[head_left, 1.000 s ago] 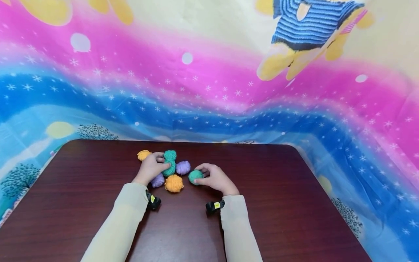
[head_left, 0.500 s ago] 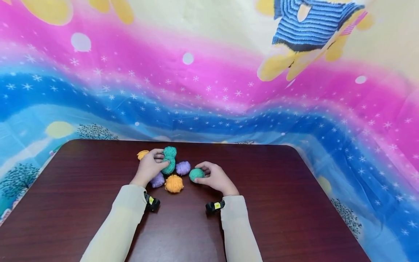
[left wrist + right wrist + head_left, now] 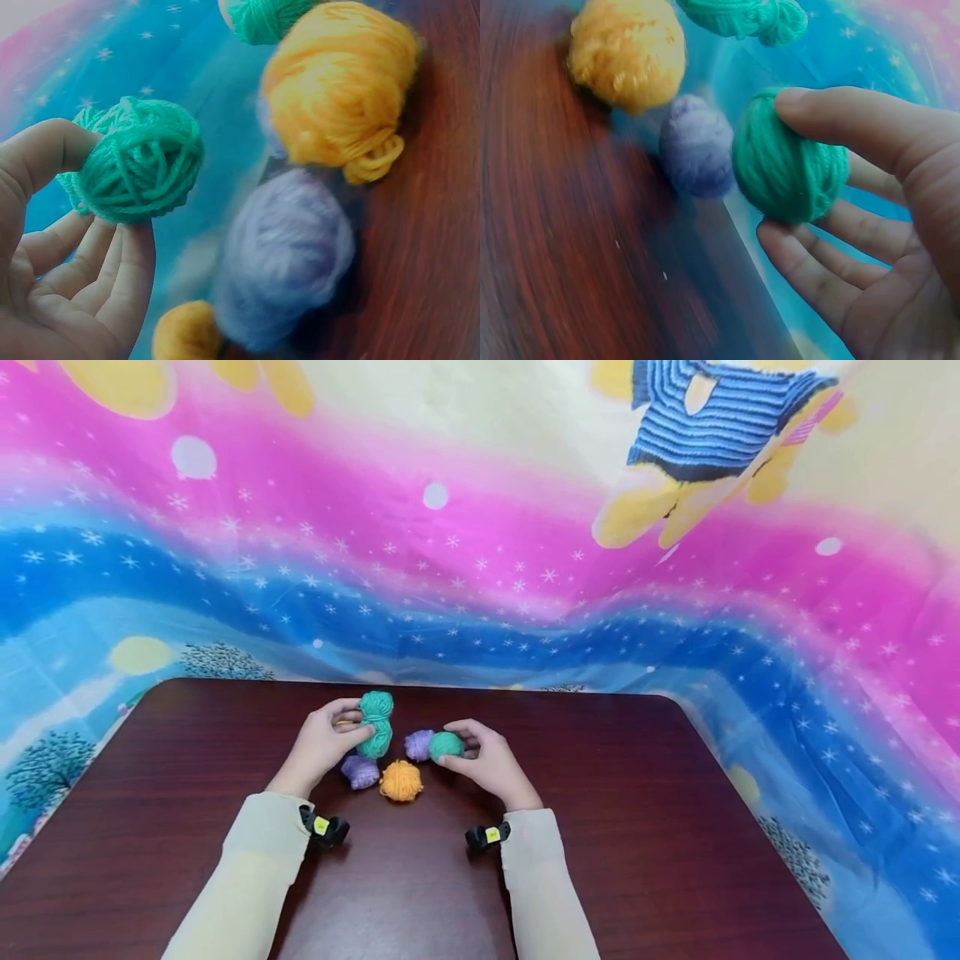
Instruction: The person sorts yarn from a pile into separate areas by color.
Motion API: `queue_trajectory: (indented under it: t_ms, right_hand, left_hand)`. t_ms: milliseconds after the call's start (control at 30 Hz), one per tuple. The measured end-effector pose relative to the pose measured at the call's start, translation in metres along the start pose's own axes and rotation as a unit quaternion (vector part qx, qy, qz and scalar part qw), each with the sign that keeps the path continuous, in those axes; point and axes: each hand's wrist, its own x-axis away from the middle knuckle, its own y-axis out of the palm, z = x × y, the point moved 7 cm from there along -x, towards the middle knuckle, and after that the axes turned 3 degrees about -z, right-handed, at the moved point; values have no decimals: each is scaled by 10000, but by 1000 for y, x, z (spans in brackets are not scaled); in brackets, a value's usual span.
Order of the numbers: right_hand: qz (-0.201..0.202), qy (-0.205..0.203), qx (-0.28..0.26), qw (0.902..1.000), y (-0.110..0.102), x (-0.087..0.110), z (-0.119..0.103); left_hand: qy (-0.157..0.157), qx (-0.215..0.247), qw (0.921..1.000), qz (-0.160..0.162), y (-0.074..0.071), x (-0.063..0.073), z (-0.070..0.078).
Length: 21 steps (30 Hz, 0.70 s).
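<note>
My left hand point(image 3: 321, 739) pinches a green yarn skein point(image 3: 377, 724), narrow at its middle, between thumb and fingers. In the left wrist view that skein point(image 3: 142, 161) shows end-on. A round green yarn ball point(image 3: 447, 746) is held by my right hand point(image 3: 493, 764), thumb on the near side and fingertips beneath, as the right wrist view shows. Beside it lies a purple yarn ball point(image 3: 418, 745). An orange yarn ball point(image 3: 401, 782) sits between the hands, with another purple ball point(image 3: 362, 772) below the left fingers. A second orange ball point(image 3: 186, 331) is mostly hidden behind the left hand in the head view.
The dark brown wooden table point(image 3: 615, 827) has rounded far corners. Behind it hangs a colourful printed cloth point(image 3: 480, 543) that also runs down both sides. Each wrist wears a black camera, such as the left one point(image 3: 326, 827).
The left hand has lifted the green skein and drawn it leftward. The right hand has raised the green ball slightly, up beside the purple one. The balls on the table stay put.
</note>
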Motion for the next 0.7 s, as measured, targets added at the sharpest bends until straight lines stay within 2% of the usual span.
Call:
queue_trajectory:
  t_ms: [367,700]
  right_hand:
    - [19,-351,-368,9987,23,-3,-27]
    - [241,-500,-674,9962,46,-3,-48]
  left_hand:
    - [81,-160,9993,-342,-26,23,2]
    - [-11,-114,9995,-291,-48,41,-6]
